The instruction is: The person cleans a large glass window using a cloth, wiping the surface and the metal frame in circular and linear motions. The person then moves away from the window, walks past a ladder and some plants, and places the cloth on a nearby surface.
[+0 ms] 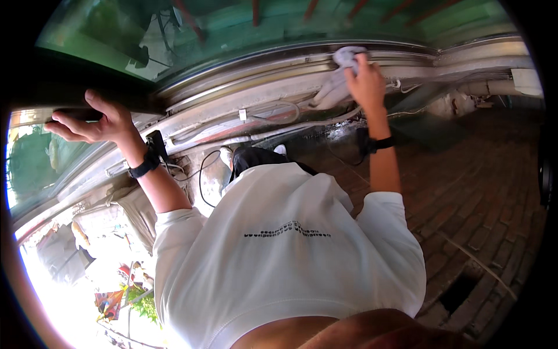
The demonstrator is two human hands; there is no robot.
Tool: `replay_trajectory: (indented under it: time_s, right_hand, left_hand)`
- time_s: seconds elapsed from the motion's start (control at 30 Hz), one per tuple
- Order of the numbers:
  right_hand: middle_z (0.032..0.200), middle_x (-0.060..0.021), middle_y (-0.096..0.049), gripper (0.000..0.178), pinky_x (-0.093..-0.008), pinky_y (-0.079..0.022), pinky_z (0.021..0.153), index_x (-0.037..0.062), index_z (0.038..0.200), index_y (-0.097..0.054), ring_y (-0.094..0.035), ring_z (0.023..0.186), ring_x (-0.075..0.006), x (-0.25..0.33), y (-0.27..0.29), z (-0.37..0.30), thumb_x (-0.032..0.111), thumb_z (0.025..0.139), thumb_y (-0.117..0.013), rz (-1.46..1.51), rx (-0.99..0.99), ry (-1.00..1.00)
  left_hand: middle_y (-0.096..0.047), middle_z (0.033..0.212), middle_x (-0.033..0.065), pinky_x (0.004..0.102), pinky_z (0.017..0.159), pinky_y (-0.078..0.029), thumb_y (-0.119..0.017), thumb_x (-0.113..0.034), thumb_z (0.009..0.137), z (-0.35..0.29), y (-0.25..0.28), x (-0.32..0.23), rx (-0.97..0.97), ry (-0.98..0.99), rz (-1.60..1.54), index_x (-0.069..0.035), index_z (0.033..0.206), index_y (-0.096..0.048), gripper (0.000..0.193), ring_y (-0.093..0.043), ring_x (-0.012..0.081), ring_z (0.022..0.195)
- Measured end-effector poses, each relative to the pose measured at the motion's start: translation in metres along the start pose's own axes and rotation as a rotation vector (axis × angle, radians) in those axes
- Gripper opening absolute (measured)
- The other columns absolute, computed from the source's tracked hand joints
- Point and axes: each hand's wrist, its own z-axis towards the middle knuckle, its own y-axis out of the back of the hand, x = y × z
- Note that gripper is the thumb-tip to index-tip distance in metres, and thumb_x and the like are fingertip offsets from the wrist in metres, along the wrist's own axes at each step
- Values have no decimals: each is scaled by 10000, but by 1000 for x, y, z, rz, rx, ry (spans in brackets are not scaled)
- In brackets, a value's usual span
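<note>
The right hand [366, 81] is clenched on a pale, crumpled rag [347, 57] — the cloth bunches out above the fingers and is pressed against the worn metal frame [302, 70] that runs under the green glass panel [290, 29]. The rag sits at the top of the grip, touching the frame's upper ledge. The left hand [96, 123] is released, fingers spread, with its palm braced on the dark edge [75, 96] of the same structure, well apart from the rag. Each wrist carries 1 black band: left [143, 167], right [376, 143].

The frame looks painted and chipped, off-white with rusty streaks, its long straight rails bent by the lens. Thin pale cables [273, 131] trail along its lower rail, and a black cable [203, 174] hangs down near the left wrist. Below, a white shirt [285, 256] of smooth cloth fills the middle. To the right lies a dull red brick floor [465, 192], rough and uneven, with a dark hole [459, 291] in it.
</note>
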Motion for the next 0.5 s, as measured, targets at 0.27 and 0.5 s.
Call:
replay_trajectory:
  time_s: [0.27, 0.5]
  right_hand:
    - [928, -195, -645, 247, -514, -469, 783, 61, 1045, -558, -598, 895, -417, 22, -25, -4, 190, 841, -609, 256, -39, -12]
    - [838, -156, -601, 218, -454, -464, 710, 71, 1004, -570, -589, 811, -341, 211, 2, -46, 139, 804, -627, 886, 116, 268]
  left_hand:
    - [-249, 1528, 285, 501, 1013, -419, -728, -328, 866, -5, -2, 0, -3, 45, -32, 3, 1412, -446, 698, -317, 438, 1377]
    - [-249, 1528, 290, 517, 1066, -366, -716, -300, 876, -1, -2, 5, 18, 10, -71, 3, 1422, -432, 686, -307, 458, 1384]
